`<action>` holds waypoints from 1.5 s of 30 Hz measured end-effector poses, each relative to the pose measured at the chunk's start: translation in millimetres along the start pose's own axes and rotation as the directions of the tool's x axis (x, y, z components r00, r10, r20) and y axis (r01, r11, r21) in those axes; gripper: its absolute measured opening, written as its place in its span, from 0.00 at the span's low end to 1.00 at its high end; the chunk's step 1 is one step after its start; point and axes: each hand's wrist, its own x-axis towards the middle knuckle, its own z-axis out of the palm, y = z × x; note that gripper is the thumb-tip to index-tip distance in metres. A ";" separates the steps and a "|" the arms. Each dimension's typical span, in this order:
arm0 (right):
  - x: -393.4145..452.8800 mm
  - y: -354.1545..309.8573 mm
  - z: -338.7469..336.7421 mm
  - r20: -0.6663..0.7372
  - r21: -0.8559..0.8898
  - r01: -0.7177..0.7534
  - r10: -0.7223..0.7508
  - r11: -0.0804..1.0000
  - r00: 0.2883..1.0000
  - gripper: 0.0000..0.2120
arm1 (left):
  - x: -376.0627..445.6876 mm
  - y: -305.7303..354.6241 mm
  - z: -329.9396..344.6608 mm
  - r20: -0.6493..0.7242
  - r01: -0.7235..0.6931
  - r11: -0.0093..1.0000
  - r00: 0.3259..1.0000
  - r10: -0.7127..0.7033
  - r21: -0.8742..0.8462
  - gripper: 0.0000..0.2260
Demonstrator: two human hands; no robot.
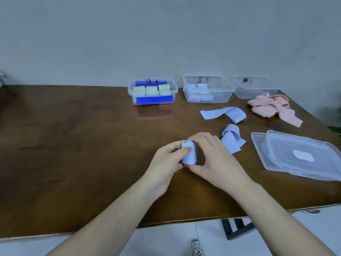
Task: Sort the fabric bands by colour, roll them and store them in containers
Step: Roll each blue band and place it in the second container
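Blue band (188, 154) (rolled) between both hands' fingers (184, 150).

A plain pale grey-white wall (166, 34) fills the upper half, evenly lit, with a few faint marks; a dark brown wooden bench (73, 145) stands against it, its glossy top giving soft reflections; below its near edge lies a floor of light tiles (166, 241); a black metal frame (236, 228) shows under the bench.
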 end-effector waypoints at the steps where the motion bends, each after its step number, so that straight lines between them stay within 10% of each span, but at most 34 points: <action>1: -1.4 -2.4 0.0 -0.008 -0.016 -0.004 0.003 1.000 1.000 0.25 | -0.9 0.4 -0.4 0.003 0.010 1.000 1.000 -0.010 -0.004 0.11; 25: -13.3 -6.5 -27.8 -0.198 -0.062 -0.307 0.289 0.950 0.936 0.25 | 5.4 10.8 29.4 0.196 -0.048 0.999 0.979 0.050 -0.013 0.12; 34: 6.5 58.5 -42.6 -0.036 0.101 -0.204 0.208 0.974 0.977 0.23 | 50.7 26.2 56.0 -0.042 -0.097 0.989 0.995 0.093 -0.115 0.13; 41: 34.4 130.4 -72.1 0.008 0.053 -0.157 0.157 0.986 0.988 0.09 | 93.4 24.6 92.6 -0.152 -0.186 0.962 0.964 0.218 0.200 0.14; 45: 50.7 166.0 -91.9 0.005 0.003 -0.035 0.035 0.999 0.999 0.17 | 110.4 26.3 116.5 -0.136 -0.235 0.902 0.944 0.300 0.361 0.18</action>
